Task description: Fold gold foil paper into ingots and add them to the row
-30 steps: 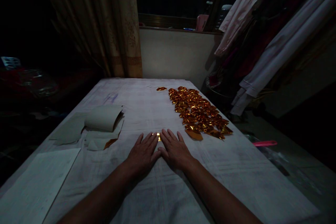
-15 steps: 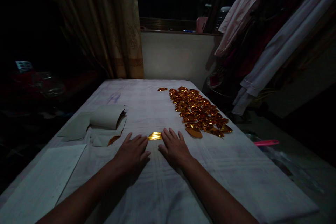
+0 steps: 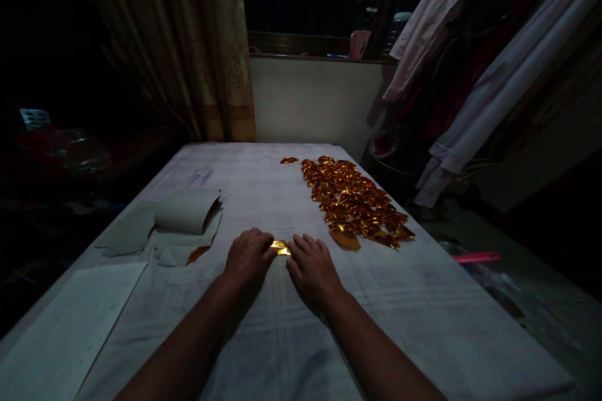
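Note:
A small piece of gold foil paper (image 3: 281, 247) lies on the white cloth-covered table (image 3: 423, 301) between my two hands. My left hand (image 3: 248, 255) has its fingers curled and pinches the foil's left end. My right hand (image 3: 311, 266) rests on the table with fingers bent, its fingertips touching the foil's right end. A long heap of folded gold foil pieces (image 3: 355, 203) lies to the right and beyond my hands.
A stack of pale paper sheets with a curled top sheet (image 3: 185, 216) lies at the left, and a larger white sheet (image 3: 70, 326) at the near left. A curtain (image 3: 188, 44), hanging clothes (image 3: 470, 75) and a windowsill with cups (image 3: 360, 44) stand beyond the table.
My hands drew apart, baring the gold foil, then closed in on it again. The left hand's flat fingers have curled onto the foil's left end.

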`<state>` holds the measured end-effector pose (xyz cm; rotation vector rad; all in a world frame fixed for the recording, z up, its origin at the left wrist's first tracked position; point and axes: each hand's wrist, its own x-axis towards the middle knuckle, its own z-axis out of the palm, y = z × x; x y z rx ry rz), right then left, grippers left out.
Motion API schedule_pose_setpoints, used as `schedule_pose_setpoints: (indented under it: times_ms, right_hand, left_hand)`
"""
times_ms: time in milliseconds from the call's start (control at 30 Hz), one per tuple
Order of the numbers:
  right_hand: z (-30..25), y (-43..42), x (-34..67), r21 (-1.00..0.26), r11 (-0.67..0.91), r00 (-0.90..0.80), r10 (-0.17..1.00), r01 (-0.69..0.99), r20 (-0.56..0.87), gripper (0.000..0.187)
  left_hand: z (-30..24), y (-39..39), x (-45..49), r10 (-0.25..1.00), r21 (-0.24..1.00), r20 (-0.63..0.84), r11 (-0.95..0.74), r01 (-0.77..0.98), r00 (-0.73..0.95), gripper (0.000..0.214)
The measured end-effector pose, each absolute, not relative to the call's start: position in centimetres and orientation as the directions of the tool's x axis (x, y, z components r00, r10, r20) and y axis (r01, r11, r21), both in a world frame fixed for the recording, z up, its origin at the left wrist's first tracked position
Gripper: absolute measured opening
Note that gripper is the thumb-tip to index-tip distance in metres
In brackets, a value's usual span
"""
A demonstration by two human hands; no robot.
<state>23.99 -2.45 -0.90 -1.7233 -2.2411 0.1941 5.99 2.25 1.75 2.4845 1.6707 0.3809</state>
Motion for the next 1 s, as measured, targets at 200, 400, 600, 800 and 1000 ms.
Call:
schedule_pose_setpoints:
  times_ms: [200, 400, 600, 800, 1000]
  right_hand:
    - [-1.0, -2.5, 24.2, -0.332, 0.275, -0.231, 0.959, 0.903, 0.165, 0.04]
    - [-1.2, -2.3, 24.4, -0.379, 0.287, -0.228, 0.954, 0.88, 0.194, 0.042]
    - [-2.4, -1.6, 25.7, -0.469, 0.338, -0.222, 0.932, 0.816, 0.287, 0.05]
    - [-3.0, -0.9, 26.9, -0.54, 0.348, -0.192, 0.926, 0.767, 0.325, 0.06]
    - [-2.4, -0.9, 27.0, -0.54, 0.344, -0.214, 0.933, 0.769, 0.29, 0.064]
  left_hand:
    - [1.8, 2.5, 5.7, 0.925, 0.319, 0.122, -0.38, 0.868, 0.36, 0.009]
    - [1.7, 2.2, 5.9, 0.904, 0.325, 0.189, -0.426, 0.844, 0.383, 0.005]
    - [1.1, 2.0, 6.1, 0.876, 0.364, 0.205, -0.483, 0.797, 0.437, 0.023]
    - [0.7, 1.5, 5.6, 0.703, 0.171, 0.251, -0.709, 0.685, 0.665, 0.029]
    - [0.4, 1.4, 3.5, 0.672, 0.307, 0.275, -0.739, 0.6, 0.688, 0.027]
